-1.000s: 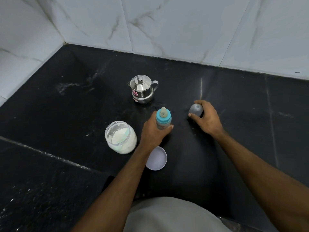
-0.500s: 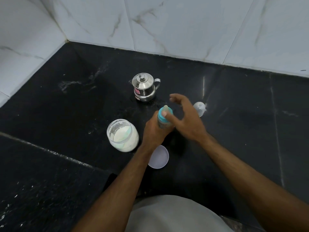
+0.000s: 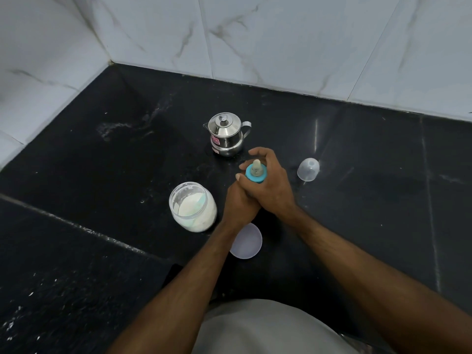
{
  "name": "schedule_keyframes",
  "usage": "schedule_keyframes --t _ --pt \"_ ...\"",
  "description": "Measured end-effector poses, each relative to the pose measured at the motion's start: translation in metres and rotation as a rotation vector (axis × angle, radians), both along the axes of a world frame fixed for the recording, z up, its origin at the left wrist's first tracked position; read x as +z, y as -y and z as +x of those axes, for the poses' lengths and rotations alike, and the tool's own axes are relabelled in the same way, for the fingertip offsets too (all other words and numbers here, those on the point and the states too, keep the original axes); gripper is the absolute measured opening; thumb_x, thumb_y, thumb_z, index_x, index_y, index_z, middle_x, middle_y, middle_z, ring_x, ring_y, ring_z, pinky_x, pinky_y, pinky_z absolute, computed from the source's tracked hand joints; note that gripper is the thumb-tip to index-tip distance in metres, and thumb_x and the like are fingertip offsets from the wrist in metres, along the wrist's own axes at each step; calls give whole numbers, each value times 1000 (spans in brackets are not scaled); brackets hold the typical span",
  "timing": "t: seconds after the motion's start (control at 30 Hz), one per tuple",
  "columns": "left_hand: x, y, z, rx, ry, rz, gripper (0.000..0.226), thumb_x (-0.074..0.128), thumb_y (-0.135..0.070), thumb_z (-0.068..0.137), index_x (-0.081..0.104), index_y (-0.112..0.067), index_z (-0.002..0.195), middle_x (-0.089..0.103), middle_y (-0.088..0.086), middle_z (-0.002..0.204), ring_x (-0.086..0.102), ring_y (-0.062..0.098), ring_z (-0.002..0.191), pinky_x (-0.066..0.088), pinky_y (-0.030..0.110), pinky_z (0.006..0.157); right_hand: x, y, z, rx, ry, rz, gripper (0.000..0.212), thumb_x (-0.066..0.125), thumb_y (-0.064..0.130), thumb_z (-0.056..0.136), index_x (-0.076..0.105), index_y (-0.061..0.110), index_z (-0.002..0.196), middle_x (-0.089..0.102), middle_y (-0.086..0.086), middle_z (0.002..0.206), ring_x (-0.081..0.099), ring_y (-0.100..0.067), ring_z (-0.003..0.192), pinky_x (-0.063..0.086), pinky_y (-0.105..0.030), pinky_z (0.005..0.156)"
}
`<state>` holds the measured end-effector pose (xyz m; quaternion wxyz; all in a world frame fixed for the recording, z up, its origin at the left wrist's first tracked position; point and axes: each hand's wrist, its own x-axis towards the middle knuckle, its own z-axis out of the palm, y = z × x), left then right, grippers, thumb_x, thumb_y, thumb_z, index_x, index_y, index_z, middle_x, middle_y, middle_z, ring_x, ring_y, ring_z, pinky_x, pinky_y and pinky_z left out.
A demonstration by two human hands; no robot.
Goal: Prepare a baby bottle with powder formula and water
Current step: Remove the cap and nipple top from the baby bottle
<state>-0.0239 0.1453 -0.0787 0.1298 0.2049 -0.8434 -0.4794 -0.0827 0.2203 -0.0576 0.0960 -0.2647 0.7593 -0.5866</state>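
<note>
White marble-look wall tiles are backing the black stone tabletop (image 3: 357,200) you are working at. Your left hand (image 3: 240,203) is gripping the baby bottle (image 3: 256,172) near the tabletop's centre, fingers wrapped round its body, while your right hand (image 3: 274,182) is curling its fingers round the blue collar. A steel kettle (image 3: 226,135) is standing behind, an open powder jar (image 3: 191,206) to the left with its lid (image 3: 246,242) nearby, and a clear cap (image 3: 308,169) to the right
</note>
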Motion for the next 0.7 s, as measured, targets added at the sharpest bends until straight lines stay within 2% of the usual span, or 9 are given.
schedule_keyframes --t 0.07,0.2,0.27,0.37,0.43,0.57,0.63,0.7 --pt "5 0 -2 -12 3 47 42 67 -15 88 54 -8 127 61 3 123 56 6 109 45 5 89 3 1 -4 16 -48 -18 49 80 18 77 51 15 117 71 8 99 66 -1 97 50 -14 86" --pt "18 5 -2 -90 23 194 41 70 -8 84 56 -11 123 63 0 116 61 13 108 54 29 92 8 -3 -12 125 -91 -24 38 79 14 77 54 13 106 73 6 98 67 -6 99 49 -18 93" --pt "22 6 0 -132 23 220 45 72 -4 82 55 -10 124 63 3 117 61 15 109 53 30 93 13 -6 -16 213 -66 -5 35 78 12 77 55 12 104 74 4 96 68 -9 100 48 -25 99" --pt "23 7 2 -135 40 252 55 74 0 79 52 -5 129 60 11 125 58 21 116 50 31 97 20 -9 -24 339 -27 33 32 77 11 75 58 13 100 75 3 91 69 -12 97 43 -43 108" --pt "25 9 3 -156 58 282 61 74 2 77 49 -4 133 59 9 127 56 19 118 49 31 99 24 -12 -28 428 4 72 31 77 9 75 60 13 101 76 2 91 69 -13 99 38 -50 110" --pt "25 10 7 -251 98 331 62 73 1 76 50 -8 133 59 2 127 57 14 117 49 31 100 36 -20 -38 632 86 159 38 74 -2 77 61 10 110 75 -5 97 68 -22 104 44 -47 106" --pt "24 9 9 -277 117 337 56 74 -2 77 53 -17 127 59 -5 123 58 8 114 49 28 99 40 -23 -41 728 134 191 42 74 -6 77 59 6 115 74 -7 104 68 -23 106 48 -46 103" --pt "27 7 7 -288 123 305 51 74 -3 78 55 -28 118 61 -11 115 60 4 109 51 25 94 40 -25 -43 737 175 187 44 75 -6 77 55 2 116 71 -9 112 67 -21 109 52 -41 98"
